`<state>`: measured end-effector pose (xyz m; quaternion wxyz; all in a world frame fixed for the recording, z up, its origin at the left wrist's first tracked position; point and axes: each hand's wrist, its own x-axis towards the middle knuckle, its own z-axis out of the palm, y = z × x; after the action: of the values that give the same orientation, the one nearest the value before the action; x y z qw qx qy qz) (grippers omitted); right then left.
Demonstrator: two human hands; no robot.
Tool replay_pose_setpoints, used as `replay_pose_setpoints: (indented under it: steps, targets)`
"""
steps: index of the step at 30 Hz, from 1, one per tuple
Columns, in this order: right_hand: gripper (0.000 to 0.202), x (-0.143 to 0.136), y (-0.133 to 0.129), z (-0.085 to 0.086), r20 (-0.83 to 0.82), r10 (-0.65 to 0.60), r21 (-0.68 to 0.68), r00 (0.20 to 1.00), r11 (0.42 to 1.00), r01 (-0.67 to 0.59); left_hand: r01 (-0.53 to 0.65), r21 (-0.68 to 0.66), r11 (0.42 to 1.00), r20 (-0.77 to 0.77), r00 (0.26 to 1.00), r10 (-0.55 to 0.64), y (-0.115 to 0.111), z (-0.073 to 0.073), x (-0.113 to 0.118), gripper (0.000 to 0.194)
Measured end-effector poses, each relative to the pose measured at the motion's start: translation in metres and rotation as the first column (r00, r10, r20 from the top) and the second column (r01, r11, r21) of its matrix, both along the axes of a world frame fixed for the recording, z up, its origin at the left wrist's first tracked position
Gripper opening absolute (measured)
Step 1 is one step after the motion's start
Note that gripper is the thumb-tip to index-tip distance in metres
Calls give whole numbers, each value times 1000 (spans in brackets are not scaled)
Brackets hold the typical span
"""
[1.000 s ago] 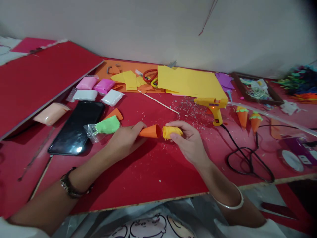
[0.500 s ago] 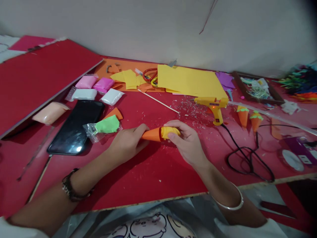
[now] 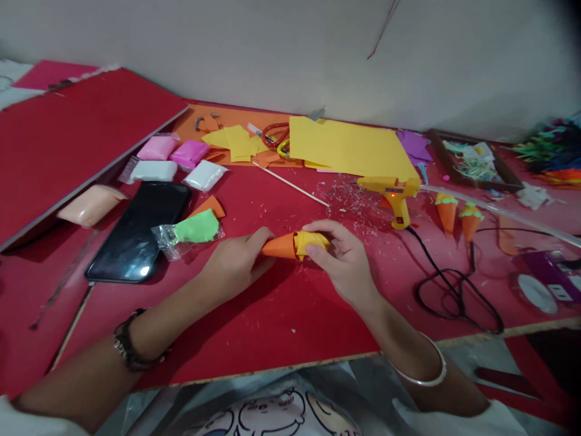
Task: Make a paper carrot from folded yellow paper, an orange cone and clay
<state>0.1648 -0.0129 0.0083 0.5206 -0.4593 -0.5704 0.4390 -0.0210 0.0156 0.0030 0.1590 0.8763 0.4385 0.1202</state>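
Note:
An orange paper cone lies sideways in the air over the red table, its tip to the left. My left hand is closed around the narrow end. Out of the cone's wide end sticks crumpled yellow paper. My right hand pinches that yellow paper between thumb and fingers. Just left of my left hand is an opened packet of green clay with an orange scrap behind it.
A yellow glue gun with a lit red light and black cord lies right, near two finished orange cones. A black phone, bagged clay, a thin stick, scissors and yellow sheets lie around.
Both hands keep nearly the same place on the cone and the yellow paper. My right fingers and the yellow paper have shifted very slightly; the view has moved a little.

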Motion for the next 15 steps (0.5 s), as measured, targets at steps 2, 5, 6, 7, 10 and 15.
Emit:
replay_pose_setpoints:
  steps: [2, 5, 6, 7, 10, 15]
  targets:
    - [15, 0, 0, 1, 29, 5, 19, 1000, 1000, -5, 0, -20, 1000, 11, 1000, 0, 0, 1, 1, 8]
    - [14, 0, 1, 3, 68, 8, 54, 998, 998, -12, 1, -22, 1000, 27, 1000, -1, 0, 1, 1, 7]
    - [13, 0, 1, 4, 76, 10, 65, 997, 998, -15, 2, -23, 1000, 31, 1000, -1, -1, 1, 1, 8]
    - [13, 0, 1, 4, 82, 13, 75, 997, 997, -19, 3, -29, 1000, 36, 999, -2, -1, 0, 1, 8]
    - [14, -1, 0, 6, 106, 12, 113, 994, 993, -24, -3, -54, 999, 50, 999, 5, -1, 0, 1, 7]
    - [19, -2, -2, 6, 212, -19, 198, 977, 980, -24, -8, -108, 994, 52, 999, 14, 0, 1, 1, 7]
